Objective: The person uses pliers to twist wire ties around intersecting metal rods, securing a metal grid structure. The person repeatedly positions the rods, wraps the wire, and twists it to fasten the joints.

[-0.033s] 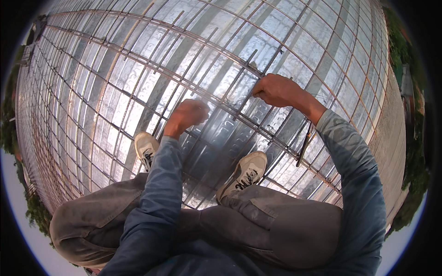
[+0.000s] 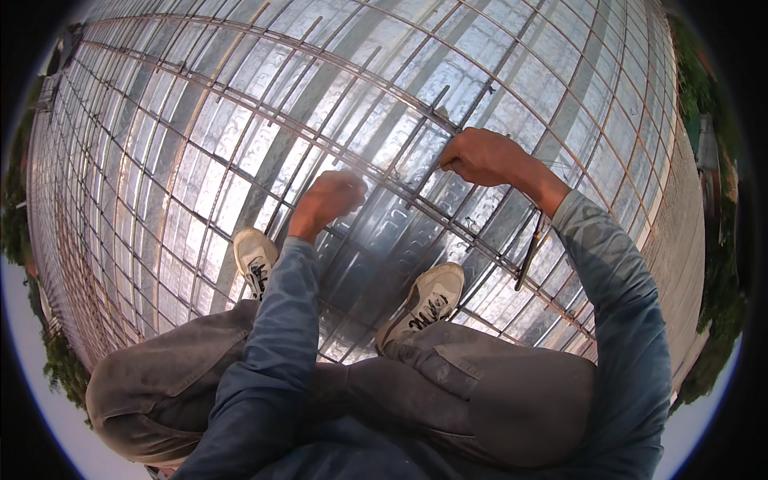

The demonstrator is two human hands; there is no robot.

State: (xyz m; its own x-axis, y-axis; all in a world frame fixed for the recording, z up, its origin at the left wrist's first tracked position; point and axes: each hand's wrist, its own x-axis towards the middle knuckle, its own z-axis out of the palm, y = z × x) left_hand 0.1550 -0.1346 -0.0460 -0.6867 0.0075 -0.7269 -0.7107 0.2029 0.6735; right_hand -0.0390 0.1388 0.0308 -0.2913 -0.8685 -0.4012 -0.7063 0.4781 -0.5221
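Observation:
I crouch on a rusty rebar mesh (image 2: 240,120) laid over shiny corrugated metal decking (image 2: 496,72). My left hand (image 2: 332,196) is curled down onto a long bar of the mesh in front of my left knee, fingers closed around it. My right hand (image 2: 480,156) is a closed fist gripping a bar where two bars cross, farther out and to the right. What else the fists may hold is hidden. Both forearms are in blue sleeves.
My two pale shoes (image 2: 256,260) (image 2: 424,304) stand on the mesh below the hands. A short dark rod (image 2: 528,256) lies on the bars under my right forearm. The deck's edge (image 2: 680,240) curves along the right, with green plants (image 2: 720,264) beyond it.

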